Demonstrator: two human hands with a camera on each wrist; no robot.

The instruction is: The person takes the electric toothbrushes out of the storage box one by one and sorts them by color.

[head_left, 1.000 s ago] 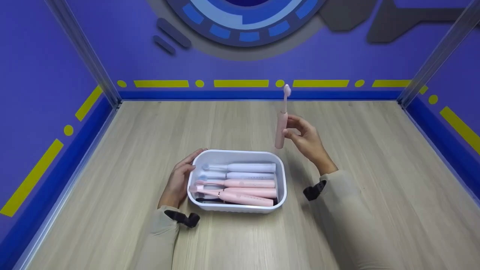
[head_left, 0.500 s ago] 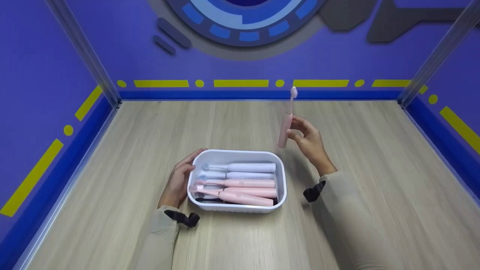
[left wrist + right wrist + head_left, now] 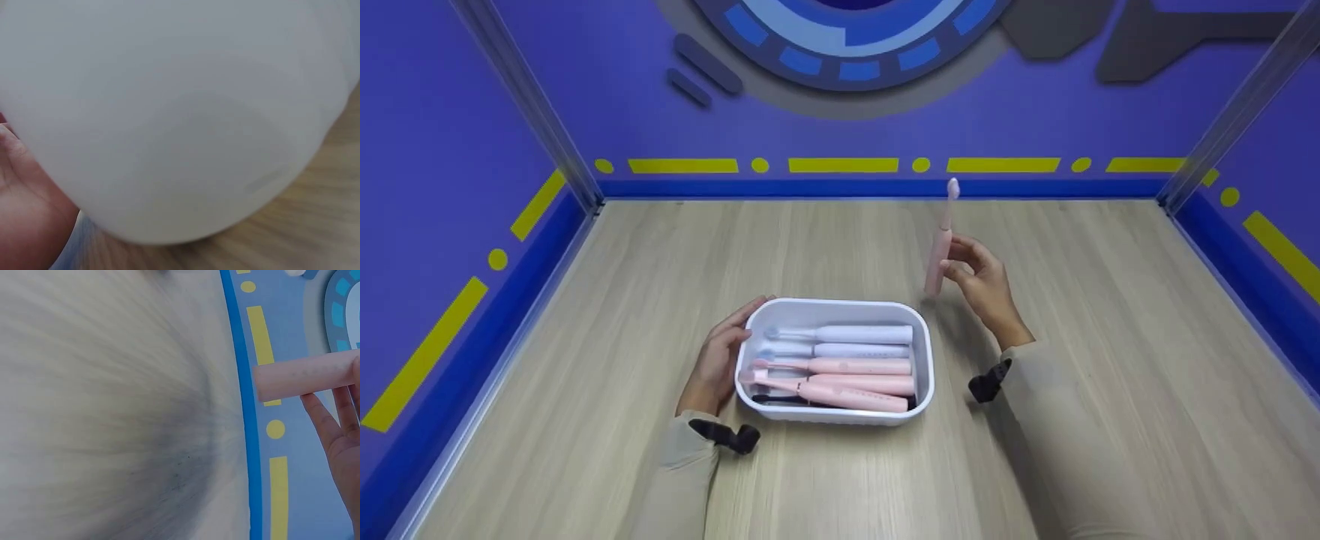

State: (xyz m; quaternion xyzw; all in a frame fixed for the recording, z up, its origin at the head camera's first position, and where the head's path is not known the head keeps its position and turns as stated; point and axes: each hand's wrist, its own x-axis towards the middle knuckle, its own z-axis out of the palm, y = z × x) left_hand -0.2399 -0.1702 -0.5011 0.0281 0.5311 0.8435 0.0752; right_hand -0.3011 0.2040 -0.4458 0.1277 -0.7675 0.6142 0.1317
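My right hand [image 3: 981, 289] pinches a pink electric toothbrush [image 3: 938, 262] by its handle, brush head up and tilted slightly right. In the right wrist view the pink handle [image 3: 306, 375] lies between thumb and fingers; its brush end is out of frame. My left hand [image 3: 718, 366] holds the left end of a white plastic bin [image 3: 840, 420], thumb at the rim. That bin's wall [image 3: 185, 140] fills most of the left wrist view. Inside lie two white electric toothbrushes [image 3: 864, 334], several pink ones [image 3: 859, 366], and a black one [image 3: 780, 400] partly hidden beneath.
The bin stands on a wood-grain table [image 3: 810, 247]. Blue panels [image 3: 840, 135] with yellow markings enclose its back and sides, joined by metal corner posts [image 3: 536, 105]. A dark strap with a small camera [image 3: 990, 381] sits on each wrist.
My right hand has moved slightly right and a little toward me with the pink toothbrush, which now tilts a bit more to the right. My left hand and the bin have stayed put.
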